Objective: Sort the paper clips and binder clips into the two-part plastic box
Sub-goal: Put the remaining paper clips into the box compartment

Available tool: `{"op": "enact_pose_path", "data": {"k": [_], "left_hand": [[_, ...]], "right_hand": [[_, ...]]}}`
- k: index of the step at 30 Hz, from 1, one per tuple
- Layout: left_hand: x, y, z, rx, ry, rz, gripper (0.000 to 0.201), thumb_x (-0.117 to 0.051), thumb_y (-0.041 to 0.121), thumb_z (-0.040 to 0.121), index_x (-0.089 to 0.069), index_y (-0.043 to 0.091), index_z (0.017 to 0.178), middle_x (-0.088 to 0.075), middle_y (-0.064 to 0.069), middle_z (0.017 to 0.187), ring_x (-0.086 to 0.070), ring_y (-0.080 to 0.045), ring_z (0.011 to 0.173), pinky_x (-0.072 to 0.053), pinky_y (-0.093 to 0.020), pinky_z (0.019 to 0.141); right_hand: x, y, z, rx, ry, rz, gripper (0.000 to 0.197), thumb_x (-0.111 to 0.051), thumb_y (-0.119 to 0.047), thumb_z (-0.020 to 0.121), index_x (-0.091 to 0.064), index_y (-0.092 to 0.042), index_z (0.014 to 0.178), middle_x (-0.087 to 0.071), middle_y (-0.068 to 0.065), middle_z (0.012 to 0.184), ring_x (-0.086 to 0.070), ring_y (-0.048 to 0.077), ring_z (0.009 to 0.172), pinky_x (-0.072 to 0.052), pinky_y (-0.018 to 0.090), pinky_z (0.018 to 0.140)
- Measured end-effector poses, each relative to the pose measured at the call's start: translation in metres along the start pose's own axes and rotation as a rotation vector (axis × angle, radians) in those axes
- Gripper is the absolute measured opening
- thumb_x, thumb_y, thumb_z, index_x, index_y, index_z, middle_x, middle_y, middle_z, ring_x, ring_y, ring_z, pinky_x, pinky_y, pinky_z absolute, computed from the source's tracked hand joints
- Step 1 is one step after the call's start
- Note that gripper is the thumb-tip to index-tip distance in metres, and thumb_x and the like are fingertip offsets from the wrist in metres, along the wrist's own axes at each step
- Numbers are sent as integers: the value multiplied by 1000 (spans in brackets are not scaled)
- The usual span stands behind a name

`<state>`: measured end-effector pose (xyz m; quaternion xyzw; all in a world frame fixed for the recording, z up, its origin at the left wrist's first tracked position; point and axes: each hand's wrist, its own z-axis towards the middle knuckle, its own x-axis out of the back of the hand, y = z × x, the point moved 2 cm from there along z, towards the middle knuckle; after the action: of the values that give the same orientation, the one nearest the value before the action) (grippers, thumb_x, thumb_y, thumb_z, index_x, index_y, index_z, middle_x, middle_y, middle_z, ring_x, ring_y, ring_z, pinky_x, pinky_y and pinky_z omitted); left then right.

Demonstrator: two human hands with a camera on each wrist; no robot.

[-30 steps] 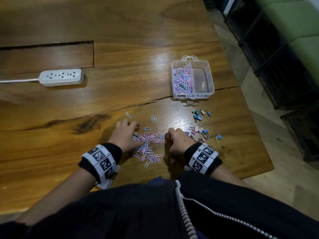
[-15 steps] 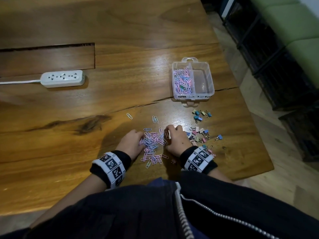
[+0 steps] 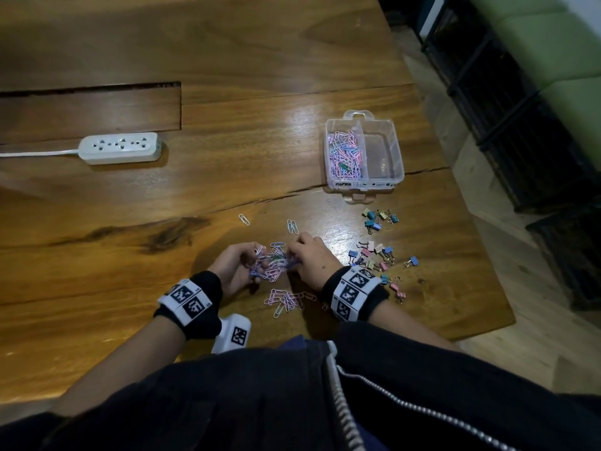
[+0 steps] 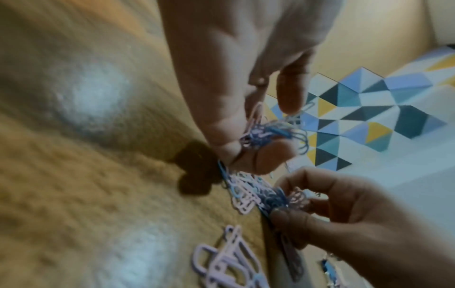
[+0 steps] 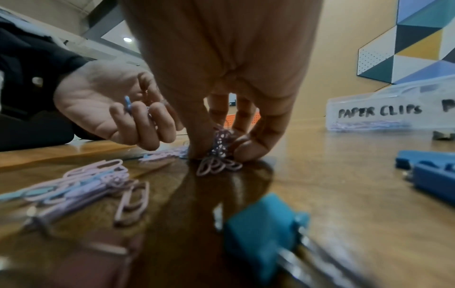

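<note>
Pastel paper clips (image 3: 273,263) lie bunched between my two hands on the wooden table (image 3: 227,60). My left hand (image 3: 239,265) curls round a tangle of clips (image 4: 270,134). My right hand (image 3: 309,258) pinches another bunch of clips (image 5: 220,144) against the table. A smaller heap of paper clips (image 3: 287,299) lies nearer to me, and a few single ones farther off. Colourful binder clips (image 3: 374,255) are scattered to the right. The clear two-part box (image 3: 398,151) stands beyond them, its left half full of paper clips, its right half bare.
A white power strip (image 3: 120,148) with its cord lies at the far left. The table's right edge (image 3: 481,255) drops to the floor, with dark shelving beyond. A crack runs across the table in front of the box. A blue binder clip (image 5: 261,235) lies close under my right wrist.
Both hands have drawn together, gathering the spread paper clips into a bunch between them. The fingers have curled round the clips, and a small heap is left behind nearer to me.
</note>
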<state>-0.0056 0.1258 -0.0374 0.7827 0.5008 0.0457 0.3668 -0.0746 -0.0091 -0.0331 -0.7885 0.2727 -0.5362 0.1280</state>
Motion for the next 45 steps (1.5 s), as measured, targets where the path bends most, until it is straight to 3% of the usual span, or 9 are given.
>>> {"op": "enact_pose_path", "data": {"k": [5,10,14,21,25,30,36,40,45], "left_hand": [[-5,0,0,30,-32,-46,29,-31,22,91,-49,12,71,-55,-4,63,-47,-14,49,-40,-20,44],[-13,7,4,-87,166,467,26,-34,21,98,-48,13,78,-50,-2,70,-44,-12,54,-38,-14,39],[-11,14,5,-270,303,910,27,-28,22,100,-50,9,93,-48,1,82,-46,-17,82,-35,-26,74],[-12,17,10,-188,325,1525,71,-53,69,72,-43,12,112,-49,-7,108,-53,-22,97,-47,-34,79],[-19,2,15,-229,235,1656,70,-57,61,74,-39,11,119,-48,-10,122,-54,-25,105,-50,-35,86],[-29,-14,7,-335,157,1748,42,-35,40,95,-43,4,116,-49,-13,116,-54,-27,101,-46,-35,83],[-22,-5,8,-310,128,1367,33,-31,30,99,-50,4,105,-47,-6,94,-43,-18,83,-35,-29,72],[-10,4,8,-155,-17,623,29,-31,17,97,-44,13,71,-44,4,54,-40,-8,44,-32,-19,42],[-3,13,3,-104,-170,-46,21,-34,8,75,-41,10,56,-46,1,44,-32,-6,30,-26,-9,29]], "right_hand": [[3,7,1,8,82,140,19,-58,-10,84,-59,-1,100,-55,13,108,-51,25,101,-39,28,88],[7,16,-6,-198,67,613,10,-58,-15,85,-59,-11,94,-62,8,96,-58,20,87,-49,29,76],[8,23,-6,-314,30,1008,20,-53,-4,85,-50,-18,71,-56,1,74,-53,15,69,-43,26,64],[17,26,-8,-374,10,1371,28,-30,-4,87,-40,-13,63,-34,0,57,-28,12,51,-20,25,49],[17,28,-5,-375,-19,1370,35,-31,-20,91,-42,-14,59,-36,-9,38,-28,13,48,-23,24,47],[18,28,-1,-398,-36,1230,31,-43,-26,94,-45,-11,67,-40,1,58,-43,11,42,-38,19,38],[19,22,4,-388,16,1054,29,-34,2,92,-49,-13,72,-51,2,68,-50,4,46,-37,12,42],[24,13,7,-261,126,386,22,-31,-17,97,-52,-8,92,-59,5,92,-52,20,83,-38,26,70],[21,5,13,-97,7,-203,41,-40,-42,91,-44,-6,109,-66,12,99,-58,25,77,-38,29,62]]}}
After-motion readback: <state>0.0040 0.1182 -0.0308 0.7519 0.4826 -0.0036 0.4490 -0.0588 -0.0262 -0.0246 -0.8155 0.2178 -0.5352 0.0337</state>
